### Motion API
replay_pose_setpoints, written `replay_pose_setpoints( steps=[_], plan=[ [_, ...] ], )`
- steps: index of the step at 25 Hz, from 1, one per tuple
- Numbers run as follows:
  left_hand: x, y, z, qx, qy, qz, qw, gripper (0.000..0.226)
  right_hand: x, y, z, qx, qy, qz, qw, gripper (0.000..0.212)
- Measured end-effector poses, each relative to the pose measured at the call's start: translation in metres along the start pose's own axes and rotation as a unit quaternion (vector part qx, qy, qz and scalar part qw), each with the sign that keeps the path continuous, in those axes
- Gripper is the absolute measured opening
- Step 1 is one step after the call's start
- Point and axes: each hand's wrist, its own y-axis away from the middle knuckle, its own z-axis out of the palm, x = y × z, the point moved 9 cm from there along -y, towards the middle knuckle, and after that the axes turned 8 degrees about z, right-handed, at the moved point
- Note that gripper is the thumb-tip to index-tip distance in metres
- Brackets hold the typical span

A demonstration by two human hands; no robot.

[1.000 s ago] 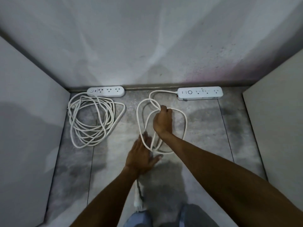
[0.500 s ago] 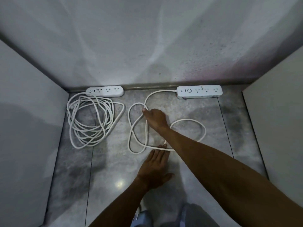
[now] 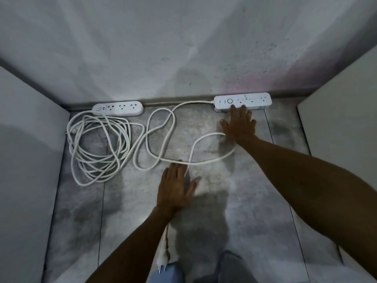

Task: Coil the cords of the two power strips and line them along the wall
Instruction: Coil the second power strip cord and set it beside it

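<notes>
Two white power strips lie against the back wall. The left strip [image 3: 119, 108] has its cord [image 3: 98, 144] coiled in several loops in front of it. The right strip [image 3: 253, 100] has a cord [image 3: 161, 137] spread in loose loops across the floor; its plug [image 3: 162, 259] lies near my knees. My right hand [image 3: 240, 125] is flat, fingers spread, fingertips touching the right strip's front edge. My left hand [image 3: 175, 186] rests flat on the floor, pressing on the loose cord, which runs under it.
The floor is grey tile [image 3: 234, 211], closed in by a pale panel on the left [image 3: 26, 160] and another on the right [image 3: 342, 127]. My knees in blue fabric [image 3: 169, 272] show at the bottom edge.
My right hand let go of the cord loops and moved right and forward to the right strip. The loose cord spread out into wider loops. My left hand shifted slightly right.
</notes>
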Motion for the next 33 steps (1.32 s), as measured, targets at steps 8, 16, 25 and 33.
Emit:
replay_pose_setpoints(
  steps=[8,16,25,33],
  plan=[
    [-0.043,-0.034,-0.024,0.005,-0.072,-0.102,0.992,0.061,0.004,0.002,0.000,0.068,-0.011,0.014,0.998,0.067],
    [-0.033,-0.034,-0.021,-0.023,-0.134,-0.119,0.984,0.062,-0.015,0.169,0.058,0.034,-0.159,-0.093,0.982,0.021],
    [-0.027,-0.053,-0.020,-0.061,-0.071,-0.061,0.994,0.021,-0.070,0.137,0.022,0.109,-0.083,-0.143,0.980,0.024],
    [-0.025,-0.018,-0.013,-0.061,-0.006,-0.021,0.998,0.033,-0.113,0.124,0.043,0.088,0.124,-0.344,0.926,0.047]
  ],
)
